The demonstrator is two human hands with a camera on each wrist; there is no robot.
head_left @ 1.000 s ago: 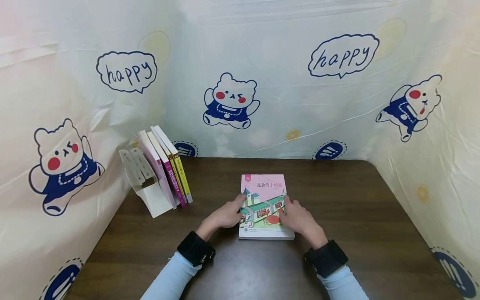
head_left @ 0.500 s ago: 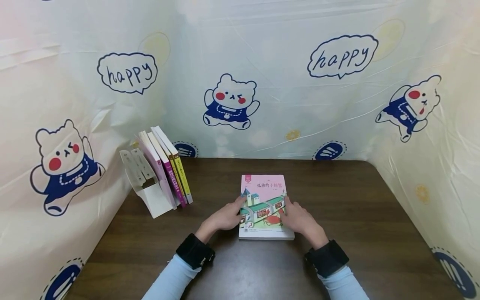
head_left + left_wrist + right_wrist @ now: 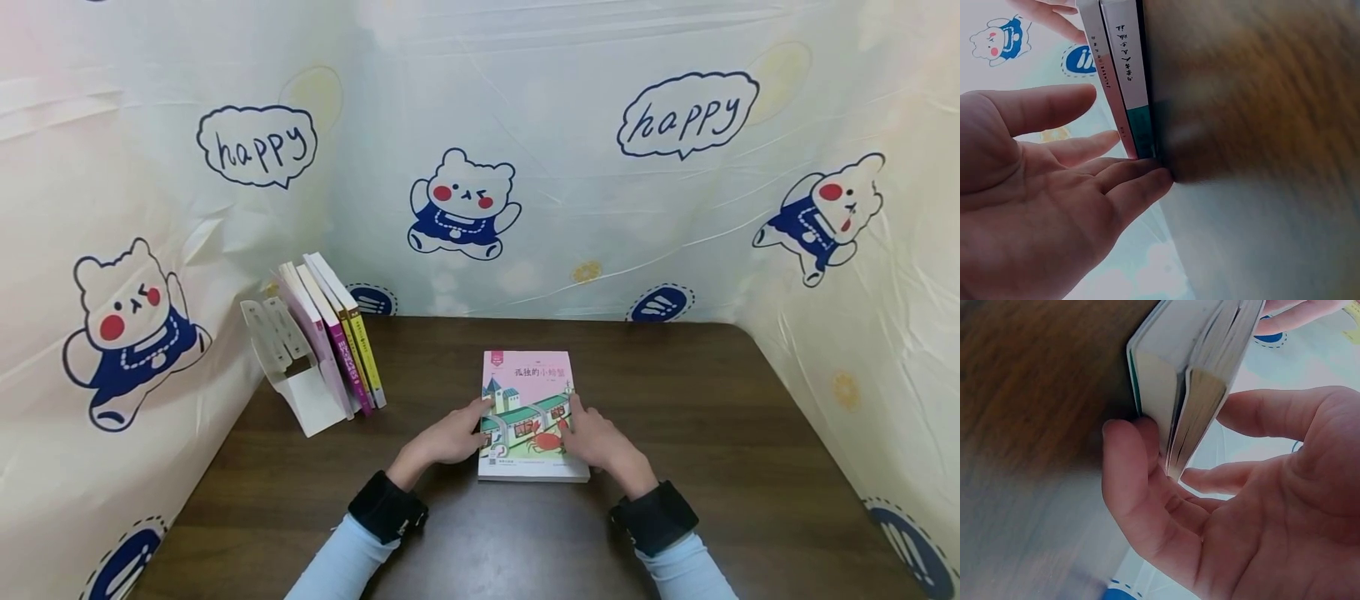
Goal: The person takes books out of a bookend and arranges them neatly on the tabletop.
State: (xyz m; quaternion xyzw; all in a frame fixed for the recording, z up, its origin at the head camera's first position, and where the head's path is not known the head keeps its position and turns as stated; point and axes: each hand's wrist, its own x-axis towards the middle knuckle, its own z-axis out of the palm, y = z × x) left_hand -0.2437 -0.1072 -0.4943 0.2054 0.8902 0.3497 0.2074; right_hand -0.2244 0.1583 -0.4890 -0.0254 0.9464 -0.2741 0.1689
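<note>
Two stacked books lie flat on the table, the upper book (image 3: pixel 527 408) with a pink, green and white cover showing a crab. From the side, its pale pink spine (image 3: pixel 1108 81) sits over the lower book's white and green spine (image 3: pixel 1127 72). My left hand (image 3: pixel 450 433) rests along the spine side, fingers extended and fingertips touching the lower edge, thumb apart from the books in the left wrist view. On the page-edge side, my right hand (image 3: pixel 602 439) has its thumb by the upper cover's edge and slightly bent fingers (image 3: pixel 1127 469) against the lower pages.
At the back left of the brown table (image 3: pixel 712 433), several books (image 3: pixel 337 333) lean in a row against a white bookend (image 3: pixel 307 400). A printed curtain (image 3: pixel 570 167) with bears encloses the back and both sides.
Both hands keep almost the same place beside the stacked books. The left hand and wrist have shifted very slightly down and left; the books stay put.
</note>
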